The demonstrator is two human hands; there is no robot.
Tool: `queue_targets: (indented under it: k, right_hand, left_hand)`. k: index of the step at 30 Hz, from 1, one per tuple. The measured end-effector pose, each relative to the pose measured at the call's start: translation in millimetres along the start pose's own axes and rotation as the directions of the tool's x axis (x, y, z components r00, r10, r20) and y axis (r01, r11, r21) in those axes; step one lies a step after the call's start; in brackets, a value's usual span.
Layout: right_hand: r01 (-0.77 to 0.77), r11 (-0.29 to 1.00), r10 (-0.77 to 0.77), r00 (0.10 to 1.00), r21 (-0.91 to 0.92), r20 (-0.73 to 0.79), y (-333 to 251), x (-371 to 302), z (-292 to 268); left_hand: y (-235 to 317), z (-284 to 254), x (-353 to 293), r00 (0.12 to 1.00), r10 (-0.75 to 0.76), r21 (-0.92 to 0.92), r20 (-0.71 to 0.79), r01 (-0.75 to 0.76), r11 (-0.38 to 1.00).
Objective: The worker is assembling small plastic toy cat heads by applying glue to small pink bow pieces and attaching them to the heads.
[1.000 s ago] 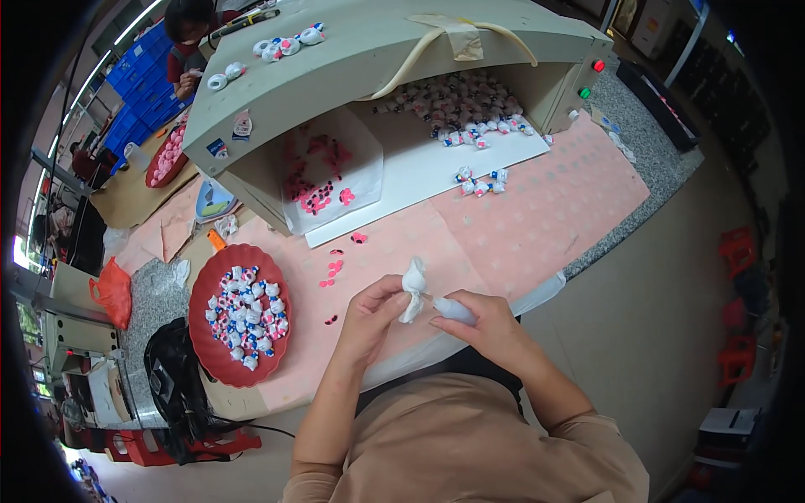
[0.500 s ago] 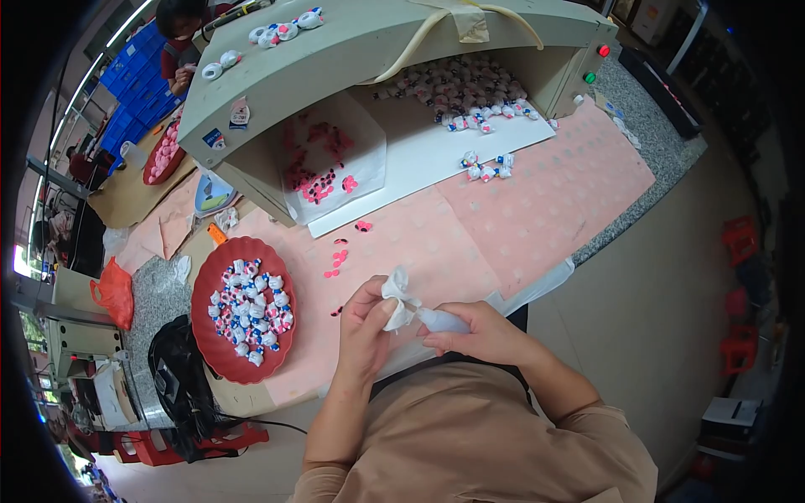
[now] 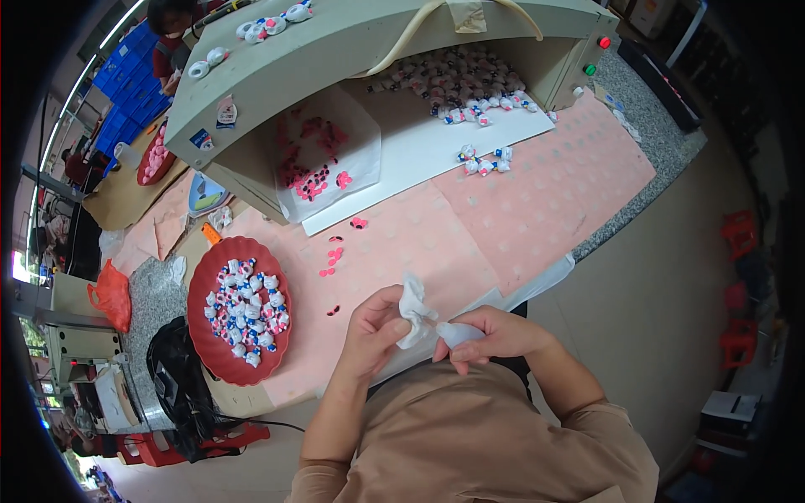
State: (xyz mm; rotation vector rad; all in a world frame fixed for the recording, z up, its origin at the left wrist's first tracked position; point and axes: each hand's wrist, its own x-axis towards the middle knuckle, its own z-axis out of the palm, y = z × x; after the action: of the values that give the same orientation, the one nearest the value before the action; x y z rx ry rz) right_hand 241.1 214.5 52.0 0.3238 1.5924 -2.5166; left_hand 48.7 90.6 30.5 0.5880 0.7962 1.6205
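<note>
- A large grey-green machine housing (image 3: 352, 50) is seen across the top of the view, its open underside facing the person; small white rounded pieces are scattered along its top edge.
- The pink table cover (image 3: 537, 201) is spread over the worktop, with a white sheet (image 3: 428, 155) laid on it under the housing — a heap of small white, red and blue pieces (image 3: 457, 80) is piled at the back of that sheet, and a few strays (image 3: 485, 159) lie nearer its front edge.
- A red round tray (image 3: 239, 369) is set at the person's left, filled with the same small mixed-colour pieces.
- A white bag of pink bits (image 3: 323, 159) is propped inside the housing on the left; a few pink bits (image 3: 331, 261) are strewn on the cover between it and the hands.
- The left hand (image 3: 373, 331) is closed on the crumpled upper end of a small white piece (image 3: 417, 314), pinched between thumb and fingers.
- The right hand (image 3: 495, 335) is closed narrowly on the lower, smoother end of the same white piece — it is held by both hands just above the near table edge, close to the person's chest.
</note>
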Motion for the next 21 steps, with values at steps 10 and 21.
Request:
queue_targets:
  k: [10, 21]
  right_hand:
    - [-0.041, 0.989, 0.037, 0.999, 0.143, 0.026, 14, 9, 0]
    - [0.022, 0.977, -0.024, 1.000, 0.211, 0.010, 25, -6, -15]
  left_hand:
    - [-14, 7, -7, 0.994, 0.078, 0.071, -0.079, -0.072, 0.995]
    - [-2, -18, 29, 0.938, 0.215, 0.374, -0.273, -0.102, 0.922]
